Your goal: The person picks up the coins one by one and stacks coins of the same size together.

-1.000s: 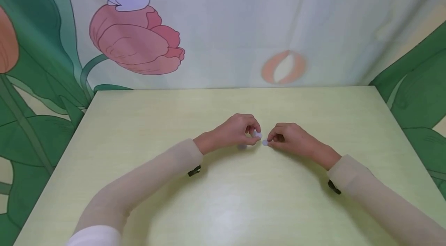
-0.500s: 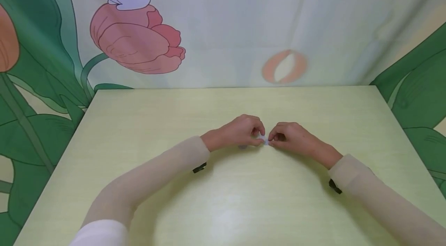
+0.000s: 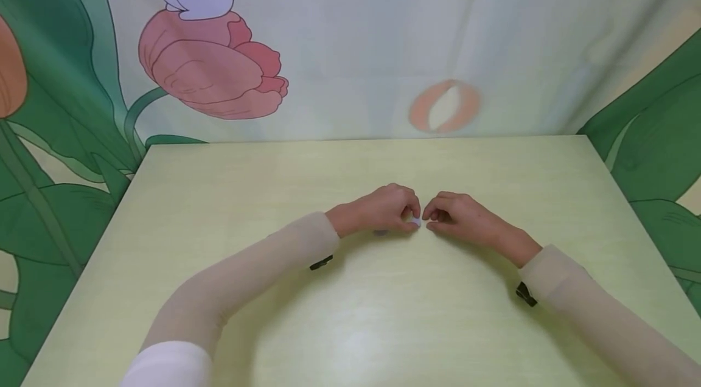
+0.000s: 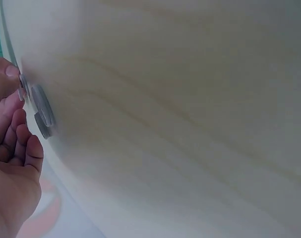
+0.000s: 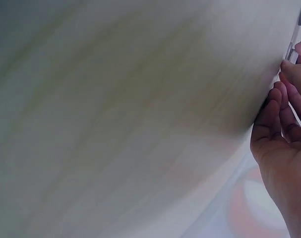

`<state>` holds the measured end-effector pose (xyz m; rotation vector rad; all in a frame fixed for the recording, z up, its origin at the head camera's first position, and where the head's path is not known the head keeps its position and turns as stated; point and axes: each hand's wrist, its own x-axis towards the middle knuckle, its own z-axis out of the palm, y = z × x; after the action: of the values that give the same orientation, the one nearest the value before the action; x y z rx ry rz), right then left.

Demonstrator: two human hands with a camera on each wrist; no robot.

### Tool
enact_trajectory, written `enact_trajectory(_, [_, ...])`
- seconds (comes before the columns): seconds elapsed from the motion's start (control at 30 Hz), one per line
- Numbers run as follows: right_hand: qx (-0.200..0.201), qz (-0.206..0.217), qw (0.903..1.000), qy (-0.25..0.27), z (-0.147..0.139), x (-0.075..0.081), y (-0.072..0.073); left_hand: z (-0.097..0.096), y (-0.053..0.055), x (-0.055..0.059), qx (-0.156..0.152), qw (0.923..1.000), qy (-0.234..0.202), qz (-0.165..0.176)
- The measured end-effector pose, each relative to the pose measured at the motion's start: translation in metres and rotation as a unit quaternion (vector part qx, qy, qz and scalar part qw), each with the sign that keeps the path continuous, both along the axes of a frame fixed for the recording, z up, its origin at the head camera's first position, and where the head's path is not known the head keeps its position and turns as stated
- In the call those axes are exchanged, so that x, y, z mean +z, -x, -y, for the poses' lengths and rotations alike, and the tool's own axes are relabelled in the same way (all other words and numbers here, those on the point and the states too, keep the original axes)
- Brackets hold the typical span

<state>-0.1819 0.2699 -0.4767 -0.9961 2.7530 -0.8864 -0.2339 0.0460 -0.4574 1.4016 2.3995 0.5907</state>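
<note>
Near the table's middle, my left hand (image 3: 386, 207) pinches a small pale round disc (image 3: 416, 222) between thumb and forefinger. Seen from the left wrist, thin discs (image 4: 23, 87) show edge-on at those fingertips. More grey discs (image 4: 43, 105) lie on the table just beside that hand; in the head view they are a grey patch (image 3: 380, 232) partly under it. Facing the left fingertips, my right hand (image 3: 460, 216) has thumb and forefinger a little apart, with nothing seen between them. The disc kind cannot be told.
The pale yellow-green table (image 3: 350, 314) spreads around both hands. Behind it hangs a curtain (image 3: 350, 46) printed with flowers, leaves and a white animal. A dark strap piece (image 3: 526, 294) shows under the right sleeve, and another (image 3: 321, 262) under the left.
My left hand has moved right to meet the right hand. The disc that the right fingers pinched has left them; the left fingers now hold at that spot, and the right fingers have parted.
</note>
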Motion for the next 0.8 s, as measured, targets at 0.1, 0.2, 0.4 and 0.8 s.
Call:
enact_trajectory(0.1, [-0.002,0.001,1.0000,-0.002,0.0001,-0.0003,-0.0004,-0.0009,0.0013,-0.0040,-0.002,1.0000,0.004,0.001])
enact_trajectory(0.2, [-0.002,-0.001,1.0000,-0.002,0.0004,-0.0006,-0.0005,-0.0009,0.0010,-0.0057,-0.002,1.0000,0.004,0.005])
enact_trajectory(0.4, [0.001,-0.001,1.0000,-0.006,0.0025,0.0001,0.0014,0.0016,-0.0001,-0.0057,0.005,0.9999,0.000,0.014])
enact_trajectory(0.8, [-0.001,-0.002,0.9999,-0.013,0.0022,0.0024,0.0027,0.0030,0.0002,-0.0084,0.006,0.9998,0.000,0.020])
